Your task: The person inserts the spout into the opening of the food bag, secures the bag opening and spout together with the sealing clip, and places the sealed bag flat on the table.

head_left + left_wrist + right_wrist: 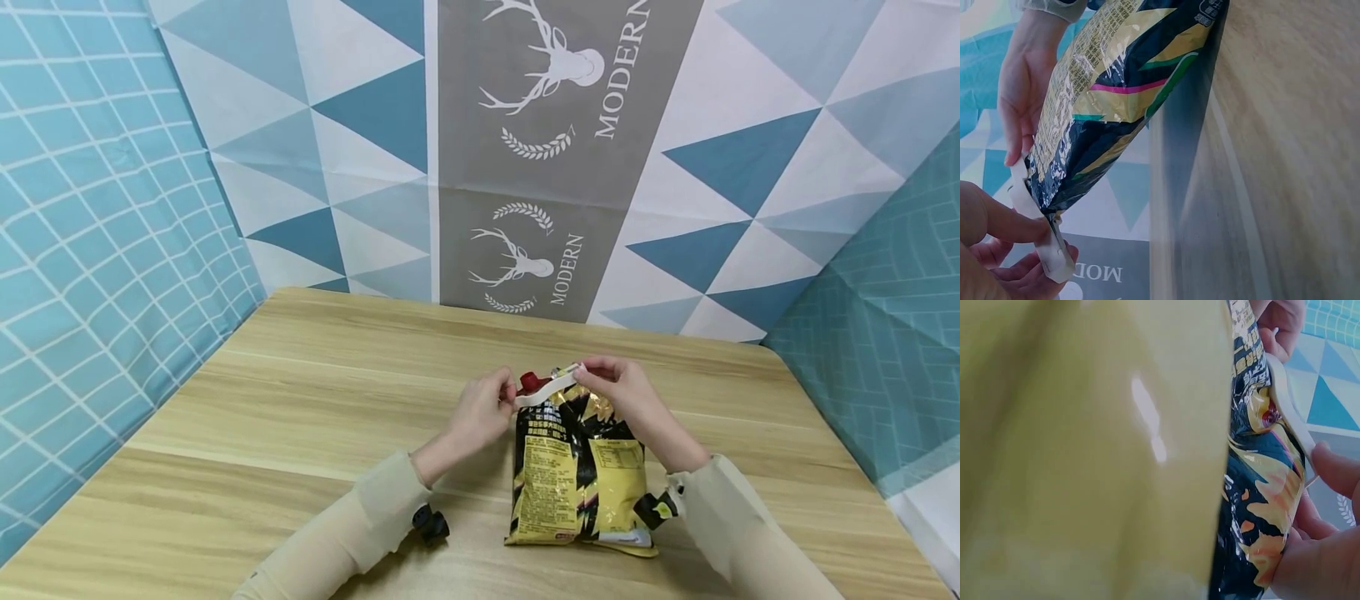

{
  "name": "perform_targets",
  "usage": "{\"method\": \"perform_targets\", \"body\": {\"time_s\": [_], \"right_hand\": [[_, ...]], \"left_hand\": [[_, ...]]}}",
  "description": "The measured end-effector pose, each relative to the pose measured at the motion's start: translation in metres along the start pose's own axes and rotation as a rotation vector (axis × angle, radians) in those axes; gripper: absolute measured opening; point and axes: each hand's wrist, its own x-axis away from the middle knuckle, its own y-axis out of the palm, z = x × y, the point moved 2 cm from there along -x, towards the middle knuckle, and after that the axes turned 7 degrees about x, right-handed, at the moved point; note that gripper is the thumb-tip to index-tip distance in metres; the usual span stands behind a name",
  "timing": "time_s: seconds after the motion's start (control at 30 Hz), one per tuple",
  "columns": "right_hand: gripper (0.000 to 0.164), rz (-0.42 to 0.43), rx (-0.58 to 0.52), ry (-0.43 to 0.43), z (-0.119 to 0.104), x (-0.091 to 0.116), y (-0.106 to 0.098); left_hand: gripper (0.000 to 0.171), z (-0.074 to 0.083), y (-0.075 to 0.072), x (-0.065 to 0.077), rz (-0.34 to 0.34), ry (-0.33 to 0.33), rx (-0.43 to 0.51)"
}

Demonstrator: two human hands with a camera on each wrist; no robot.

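A black and yellow printed snack bag (pixel 551 483) lies on the table, its top edge toward the back wall. Along that edge runs a white bag clip (pixel 545 392), slightly bowed. My left hand (pixel 483 408) pinches the clip's left end between thumb and fingers, as the left wrist view shows up close. At the other end my right hand (pixel 626 392) grips the clip and the bag's top corner, thumb on the white strip (pixel 1288 403). A red knob-like piece (pixel 530 382) stands just behind the clip, near the left hand; what it belongs to is unclear.
The wooden table (pixel 315 400) reaches back to a wall covered in patterned cloth (pixel 375 150). Blue grid cloth (pixel 90 208) hangs on the left and teal cloth (pixel 877 308) on the right. Dark wrist devices (pixel 431 525) sit beneath the sleeves, close to the bag.
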Motion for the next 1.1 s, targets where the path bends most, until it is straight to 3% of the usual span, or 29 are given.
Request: {"method": "perform_targets", "body": {"time_s": [0.17,0.3,0.43,0.63,1.1], "right_hand": [[0.04,0.01,-0.009,0.011,-0.0005,0.0,0.0011],[0.037,0.02,-0.009,0.012,-0.0021,-0.0008,0.0024],[0.035,0.03,-0.008,0.011,-0.0028,-0.0018,0.0033],[0.033,0.017,-0.025,0.017,-0.0031,-0.002,0.0054],[0.025,-0.004,-0.032,0.006,-0.0014,-0.0006,0.0077]], "left_hand": [[0.018,-0.0061,-0.0019,-0.0037,-0.041,-0.027,0.124],[0.023,-0.0098,-0.0032,-0.0068,-0.082,-0.075,0.174],[0.032,-0.0097,-0.0045,-0.008,-0.114,-0.106,0.15],[0.013,-0.0098,-0.004,-0.0062,-0.127,-0.071,0.088],[0.012,-0.0101,-0.0016,-0.0026,-0.106,-0.077,0.12]]}}
